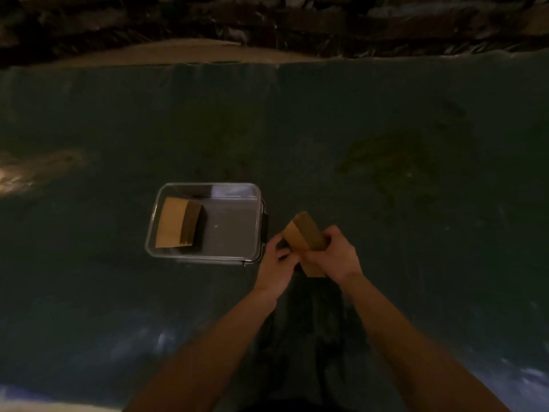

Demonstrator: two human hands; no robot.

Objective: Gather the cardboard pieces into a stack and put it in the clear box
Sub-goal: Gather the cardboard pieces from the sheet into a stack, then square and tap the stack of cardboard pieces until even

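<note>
A stack of brown cardboard pieces is held upright and tilted, just right of the clear box. My right hand grips the stack from its right side. My left hand holds its left lower edge. The clear box is rectangular, open on top, with a dark latch on its right wall. Inside it, at the left end, lies another cardboard stack. The lower part of the held stack is hidden behind my hands.
Everything rests on a dark green mat. A tan strip and dark rubble lie beyond the mat's far edge. A bright patch shows at the left.
</note>
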